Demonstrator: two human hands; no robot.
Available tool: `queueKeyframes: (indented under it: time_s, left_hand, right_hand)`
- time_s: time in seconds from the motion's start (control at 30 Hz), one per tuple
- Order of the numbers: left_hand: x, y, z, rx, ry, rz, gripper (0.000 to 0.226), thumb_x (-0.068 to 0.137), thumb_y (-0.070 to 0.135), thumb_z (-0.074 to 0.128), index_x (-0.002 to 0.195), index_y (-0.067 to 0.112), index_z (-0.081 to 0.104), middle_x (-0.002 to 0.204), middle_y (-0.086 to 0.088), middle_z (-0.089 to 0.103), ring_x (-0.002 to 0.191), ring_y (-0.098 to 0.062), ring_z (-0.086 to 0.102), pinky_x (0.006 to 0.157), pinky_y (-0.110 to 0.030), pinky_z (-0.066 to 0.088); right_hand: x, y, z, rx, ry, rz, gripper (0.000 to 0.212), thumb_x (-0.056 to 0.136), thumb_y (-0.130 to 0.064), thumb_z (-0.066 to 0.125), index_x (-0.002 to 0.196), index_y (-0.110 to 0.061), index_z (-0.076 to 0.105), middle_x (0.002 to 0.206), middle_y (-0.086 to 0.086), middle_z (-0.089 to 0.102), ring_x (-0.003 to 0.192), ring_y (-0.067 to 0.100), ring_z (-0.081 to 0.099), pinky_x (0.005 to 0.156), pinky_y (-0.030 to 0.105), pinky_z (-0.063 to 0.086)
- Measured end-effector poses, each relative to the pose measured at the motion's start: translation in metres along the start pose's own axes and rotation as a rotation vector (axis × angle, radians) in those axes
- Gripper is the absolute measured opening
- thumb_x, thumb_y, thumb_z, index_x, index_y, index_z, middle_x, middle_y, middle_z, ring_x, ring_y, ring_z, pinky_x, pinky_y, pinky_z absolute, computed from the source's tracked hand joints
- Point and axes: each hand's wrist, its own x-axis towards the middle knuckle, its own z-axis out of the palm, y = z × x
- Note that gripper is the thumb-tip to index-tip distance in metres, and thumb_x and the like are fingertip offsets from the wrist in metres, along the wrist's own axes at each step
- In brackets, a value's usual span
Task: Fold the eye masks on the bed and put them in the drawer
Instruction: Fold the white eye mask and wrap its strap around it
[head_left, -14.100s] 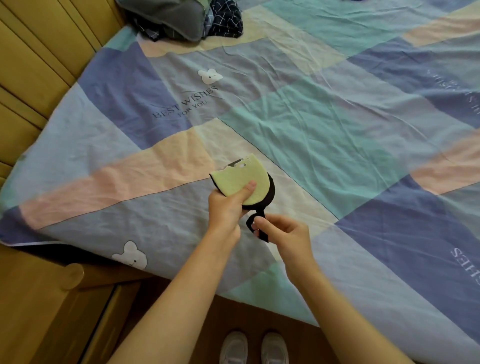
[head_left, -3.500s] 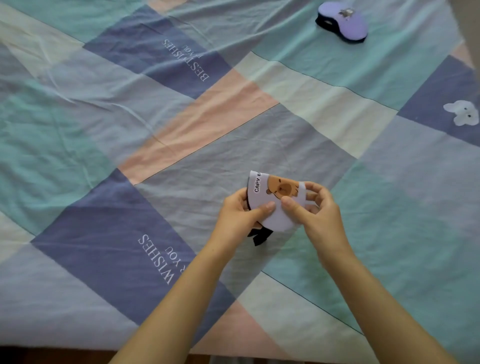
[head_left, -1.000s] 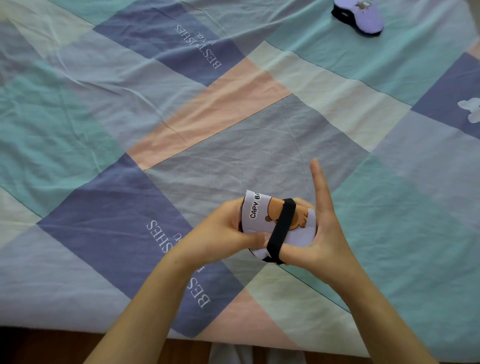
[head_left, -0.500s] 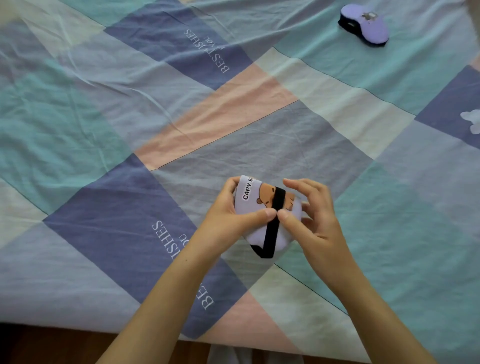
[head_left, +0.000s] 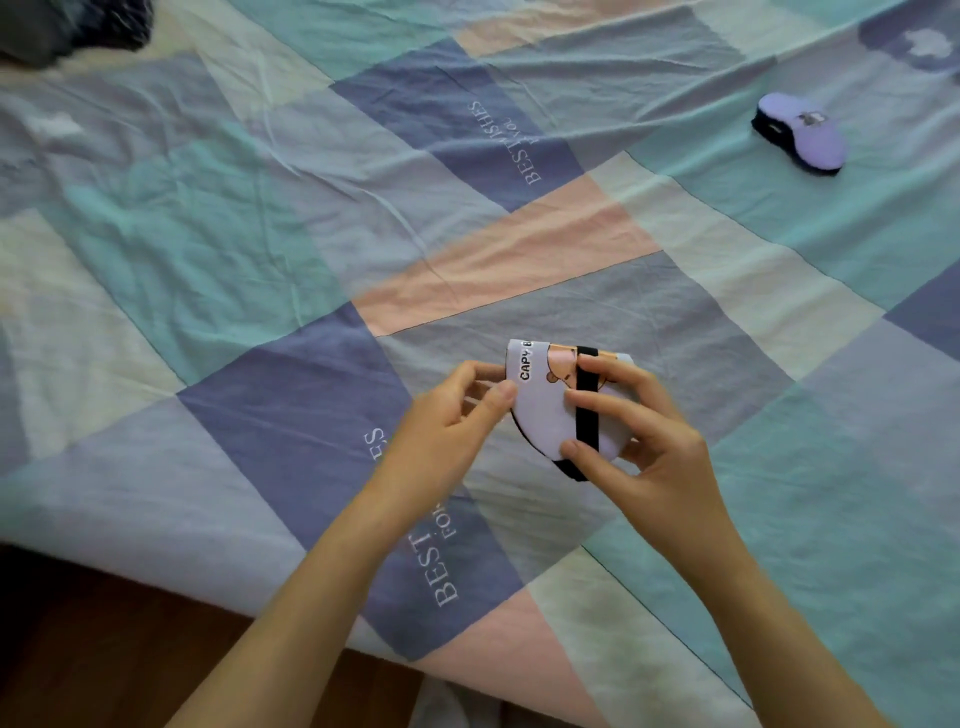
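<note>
Now that the strap (head_left: 587, 410) wraps the folded eye mask (head_left: 545, 415), both grips, left hand (head_left: 447, 421) and right hand (head_left: 649, 441), pinch it, ready for the drawer.

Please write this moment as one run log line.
step: folding | left hand: pinches capybara eye mask | right hand: holds mask, strap wrapped | purple eye mask: on bed, waiting
</note>
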Motion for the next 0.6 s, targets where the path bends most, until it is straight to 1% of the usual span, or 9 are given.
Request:
queueKeyframes:
  time_s: [0.07,0.13,0.2,0.27,0.3,0.37,0.5,0.53,0.6]
  left_hand:
    - [-0.011,-0.004,-0.02,0.237,0.119,0.02,0.019,0.091,0.045,0.052,0.107,0.036,0.057,0.096,0.021,0.065,0.089,0.0,0.061,0.079,-0.03,0.05]
    - [-0.027,-0.011,-0.04,0.479,0.24,0.042,0.024,0.091,0.045,0.052,0.112,0.035,0.055,0.097,0.02,0.063,0.094,-0.004,0.059,0.078,-0.032,0.048]
    - [-0.045,-0.02,-0.059,0.614,0.335,0.061,0.029,0.09,0.043,0.054,0.117,0.031,0.054,0.103,0.016,0.064,0.101,-0.01,0.057,0.079,-0.034,0.046]
    - [-0.068,-0.034,-0.081,0.661,0.414,0.051,0.032,0.089,0.042,0.056,0.118,0.028,0.055,0.109,0.013,0.064,0.105,-0.013,0.057,0.08,-0.034,0.046]
    - [-0.082,-0.044,-0.093,0.667,0.45,0.028,0.033,0.089,0.042,0.057,0.118,0.027,0.056,0.111,0.013,0.064,0.106,-0.013,0.057,0.081,-0.034,0.046]
    - [-0.108,-0.064,-0.116,0.666,0.511,-0.028,0.033,0.088,0.042,0.057,0.118,0.027,0.056,0.113,0.013,0.063,0.108,-0.014,0.057,0.082,-0.033,0.045]
    - [-0.176,-0.116,-0.17,0.641,0.61,-0.188,0.034,0.09,0.043,0.054,0.12,0.029,0.053,0.116,0.013,0.061,0.11,-0.012,0.054,0.083,-0.031,0.045]
    - [-0.191,-0.129,-0.181,0.657,0.619,-0.219,0.034,0.091,0.044,0.052,0.121,0.029,0.052,0.117,0.014,0.06,0.11,-0.011,0.054,0.081,-0.03,0.044]
    - [-0.229,-0.158,-0.209,0.672,0.652,-0.29,0.034,0.092,0.045,0.049,0.122,0.03,0.051,0.118,0.015,0.059,0.11,-0.009,0.053,0.08,-0.027,0.043]
  right_hand:
    - [0.004,-0.007,0.004,-0.02,-0.025,-0.025,0.039,0.074,0.002,0.076,0.106,-0.018,0.069,0.132,-0.005,0.053,0.127,0.012,0.048,0.073,0.036,0.056]
    - [0.007,-0.016,0.012,-0.026,-0.056,-0.062,0.038,0.074,0.0,0.077,0.106,-0.018,0.069,0.132,-0.005,0.053,0.125,0.01,0.049,0.072,0.035,0.055]
    - [0.009,-0.026,0.023,-0.018,-0.091,-0.103,0.037,0.073,-0.004,0.077,0.105,-0.02,0.068,0.132,-0.005,0.054,0.124,0.01,0.05,0.071,0.037,0.056]
    - [0.01,-0.039,0.041,-0.003,-0.145,-0.138,0.037,0.073,-0.009,0.076,0.105,-0.026,0.067,0.133,-0.007,0.054,0.124,0.012,0.052,0.074,0.039,0.057]
    - [0.01,-0.047,0.054,0.012,-0.178,-0.151,0.039,0.074,-0.009,0.077,0.106,-0.028,0.066,0.134,-0.007,0.053,0.124,0.012,0.052,0.077,0.038,0.058]
    - [0.009,-0.063,0.081,0.038,-0.24,-0.176,0.042,0.074,-0.006,0.077,0.108,-0.028,0.065,0.134,-0.007,0.053,0.124,0.009,0.052,0.081,0.033,0.058]
    - [0.0,-0.097,0.158,0.044,-0.405,-0.254,0.042,0.074,-0.004,0.074,0.11,-0.024,0.065,0.134,-0.003,0.053,0.126,0.009,0.051,0.082,0.018,0.054]
    - [-0.003,-0.105,0.175,0.033,-0.441,-0.274,0.043,0.074,-0.004,0.074,0.111,-0.024,0.065,0.134,-0.003,0.053,0.127,0.009,0.05,0.082,0.016,0.053]
    - [-0.014,-0.123,0.224,0.014,-0.523,-0.305,0.043,0.075,-0.004,0.074,0.11,-0.026,0.065,0.133,-0.003,0.054,0.127,0.008,0.049,0.081,0.018,0.054]
